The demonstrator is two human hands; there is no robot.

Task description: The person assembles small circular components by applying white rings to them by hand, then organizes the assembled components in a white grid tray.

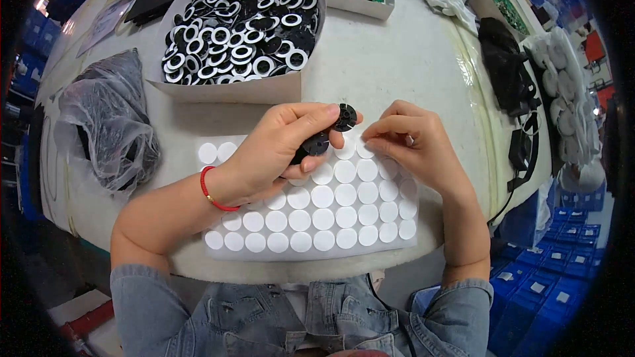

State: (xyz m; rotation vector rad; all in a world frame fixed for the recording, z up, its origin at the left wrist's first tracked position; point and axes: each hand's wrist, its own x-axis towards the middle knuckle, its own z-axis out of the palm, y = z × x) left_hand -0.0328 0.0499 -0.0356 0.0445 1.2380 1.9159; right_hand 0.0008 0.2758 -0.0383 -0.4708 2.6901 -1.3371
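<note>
My left hand [281,135] is closed around black round plastic discs. One slotted disc [345,118] is pinched upright between thumb and fingers, and another black disc [316,144] sits lower against the palm. Under both hands lies a pale sheet [311,256] with rows of white round stickers [324,240]. My right hand [417,149] is just right of the discs, thumb and fingertips pinched together over the sheet's far rows, at the edge of a white sticker [365,149]. Whether that sticker is lifted or still flat, and what sits in the pinch, I cannot make out.
Beyond my left hand stands a carton [225,94] heaped with black discs bearing white rings. Another box [364,6] holds green circuit boards. A clear plastic bag [109,119] lies left. A black pouch [501,69] and bagged round parts [562,86] are at the right.
</note>
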